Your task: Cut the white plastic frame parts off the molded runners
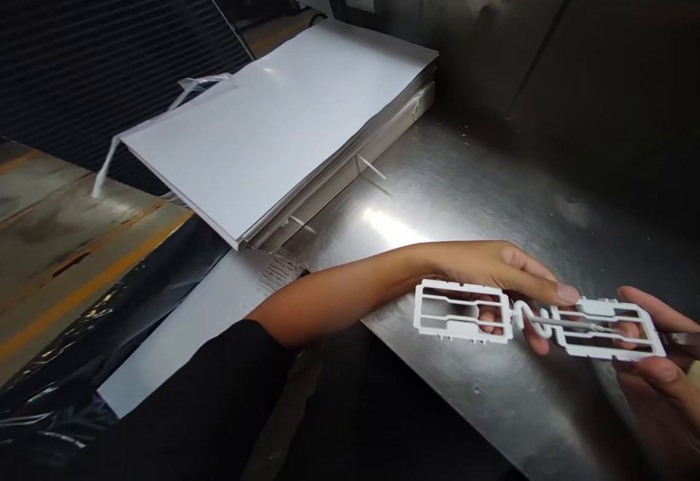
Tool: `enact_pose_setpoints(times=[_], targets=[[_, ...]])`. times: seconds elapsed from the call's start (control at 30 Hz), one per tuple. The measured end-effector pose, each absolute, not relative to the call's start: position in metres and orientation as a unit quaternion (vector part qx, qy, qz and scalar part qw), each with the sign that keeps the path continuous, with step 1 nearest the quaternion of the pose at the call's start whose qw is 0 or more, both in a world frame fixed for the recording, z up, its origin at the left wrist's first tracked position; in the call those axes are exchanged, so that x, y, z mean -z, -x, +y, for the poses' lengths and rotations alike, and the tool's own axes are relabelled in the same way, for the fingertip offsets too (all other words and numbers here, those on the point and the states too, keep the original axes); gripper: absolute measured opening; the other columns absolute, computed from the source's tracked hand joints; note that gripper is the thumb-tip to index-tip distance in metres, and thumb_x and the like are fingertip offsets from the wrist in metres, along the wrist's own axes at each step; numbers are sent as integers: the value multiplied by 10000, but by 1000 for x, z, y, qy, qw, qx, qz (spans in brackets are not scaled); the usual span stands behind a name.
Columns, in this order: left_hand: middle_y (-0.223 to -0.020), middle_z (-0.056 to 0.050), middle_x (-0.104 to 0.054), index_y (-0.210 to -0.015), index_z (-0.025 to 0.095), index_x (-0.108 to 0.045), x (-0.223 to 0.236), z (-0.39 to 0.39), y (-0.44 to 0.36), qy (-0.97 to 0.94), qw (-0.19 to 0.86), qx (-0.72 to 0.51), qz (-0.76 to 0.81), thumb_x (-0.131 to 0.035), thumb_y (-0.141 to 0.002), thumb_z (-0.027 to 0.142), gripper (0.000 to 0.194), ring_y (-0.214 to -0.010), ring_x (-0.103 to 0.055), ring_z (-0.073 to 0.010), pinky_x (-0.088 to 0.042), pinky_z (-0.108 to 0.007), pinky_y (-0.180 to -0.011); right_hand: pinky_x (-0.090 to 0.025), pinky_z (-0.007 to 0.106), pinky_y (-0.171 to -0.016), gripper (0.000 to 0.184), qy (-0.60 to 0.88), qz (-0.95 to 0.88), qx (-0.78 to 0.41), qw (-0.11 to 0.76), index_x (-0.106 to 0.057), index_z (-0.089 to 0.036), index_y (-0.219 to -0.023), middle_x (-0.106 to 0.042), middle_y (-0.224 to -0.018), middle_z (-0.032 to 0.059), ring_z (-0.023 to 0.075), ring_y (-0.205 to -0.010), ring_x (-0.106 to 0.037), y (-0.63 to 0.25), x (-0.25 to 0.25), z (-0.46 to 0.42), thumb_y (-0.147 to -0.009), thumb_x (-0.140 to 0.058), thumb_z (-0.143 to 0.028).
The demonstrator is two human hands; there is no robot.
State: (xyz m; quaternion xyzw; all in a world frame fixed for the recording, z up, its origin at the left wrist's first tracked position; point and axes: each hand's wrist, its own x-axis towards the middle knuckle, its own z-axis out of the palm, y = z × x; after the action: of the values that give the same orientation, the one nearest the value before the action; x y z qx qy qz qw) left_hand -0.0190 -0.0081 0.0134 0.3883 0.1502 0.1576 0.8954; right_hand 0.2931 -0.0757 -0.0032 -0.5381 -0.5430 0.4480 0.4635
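My left hand point(503, 270) grips a pair of white moulded plastic frames point(462, 334), its thumb on top and fingers curled beneath. Each frame is rectangular with thin inner bars. An S-shaped plastic runner point(526, 321) joins them. My right hand point(656, 375) is closed at the right-hand frame, thumb and fingertips at its edges. From between its fingers a slim grey metal tool point(585, 325) extends left across that frame, its tip near the runner. The tool's kind is unclear, as the hand partly hides it.
A stack of white sheets point(284, 109) lies on the metal table point(470, 189), with thin strips jutting from its side. Clear plastic wrap point(202, 81) hangs at its far edge. A dark metal wall point(492, 29) rises behind. Black plastic sheeting point(131, 313) is at the lower left.
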Motion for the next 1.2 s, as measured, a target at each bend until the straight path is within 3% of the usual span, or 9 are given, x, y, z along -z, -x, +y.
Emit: enact_pose_setpoints(times=[0.17,0.27,0.57,0.7,0.83,0.97,1.07,1.13,1.2], targets=[[-907,-58,-776,-1234,229,-818,-12,-7,18,-419,872,-153,202,-944,-974,563,442,-555,-638,-120,-509,-186,-481,-707,391,-737,624,497,-505,-525,471,-877,-304,-1346,-745,-924,117,331,-801,-760,-288,-9,-73,-816,-1109,-539],[-913,-57,-781,-1194,219,-819,-11,-5,15,-419,867,-156,220,-930,-994,556,408,-556,-653,-116,-512,-175,-489,-683,325,-784,614,454,-514,-555,470,-845,-329,-1394,-737,-951,64,256,-842,-739,-286,-9,-72,-866,-1094,-521],[-883,-59,-769,-1211,207,-825,-15,-5,11,-416,861,-155,246,-970,-950,548,453,-543,-654,-122,-484,-161,-470,-616,272,-824,573,422,-521,-579,464,-772,-328,-1502,-695,-1024,37,208,-910,-674,-283,-14,-73,-1003,-1007,-483],[-954,-61,-777,-1251,220,-824,-12,-5,10,-438,841,-184,260,-966,-959,531,450,-585,-662,-114,-497,-166,-518,-568,292,-771,243,490,-546,-514,444,-844,-248,-1239,-684,-989,56,208,-840,-625,-285,-5,-68,-1109,-891,-448],[-1104,-103,-780,-1243,177,-838,-9,-5,7,-507,793,-229,249,-860,-1058,532,401,-899,-734,-154,-560,-170,-715,-539,298,-756,222,489,-547,-476,485,-824,-261,-1143,-667,-930,25,199,-794,-615,-292,-1,-63,-1082,-923,-450],[-1284,-182,-729,-1330,135,-775,-8,-2,8,-484,794,-225,292,-732,-1086,708,624,-1066,-752,-250,-617,-233,-710,-557,333,-798,216,486,-568,-352,563,-813,-275,-1119,-701,-992,26,216,-833,-643,-302,-7,-61,-1043,-969,-404],[-1298,-216,-714,-1352,118,-724,-11,0,13,-456,815,-184,307,-731,-1038,797,749,-953,-780,-272,-600,-233,-558,-564,387,-827,189,486,-611,-183,598,-804,-266,-1082,-733,-1034,47,258,-888,-686,-303,-15,-63,-1041,-963,-361],[-1172,-183,-747,-1326,112,-726,-14,1,16,-459,829,-136,289,-794,-1029,738,696,-732,-730,-180,-523,-174,-468,-571,423,-822,170,479,-631,-94,603,-793,-262,-1048,-749,-1022,57,292,-906,-710,-300,-19,-64,-1053,-942,-344],[-960,-97,-735,-1227,103,-755,-16,1,16,-456,840,-116,271,-896,-1001,609,572,-536,-559,-66,-405,-109,-407,-584,470,-848,147,485,-635,-43,599,-797,-256,-1057,-765,-1024,72,321,-922,-723,-297,-23,-65,-1074,-911,-348]])
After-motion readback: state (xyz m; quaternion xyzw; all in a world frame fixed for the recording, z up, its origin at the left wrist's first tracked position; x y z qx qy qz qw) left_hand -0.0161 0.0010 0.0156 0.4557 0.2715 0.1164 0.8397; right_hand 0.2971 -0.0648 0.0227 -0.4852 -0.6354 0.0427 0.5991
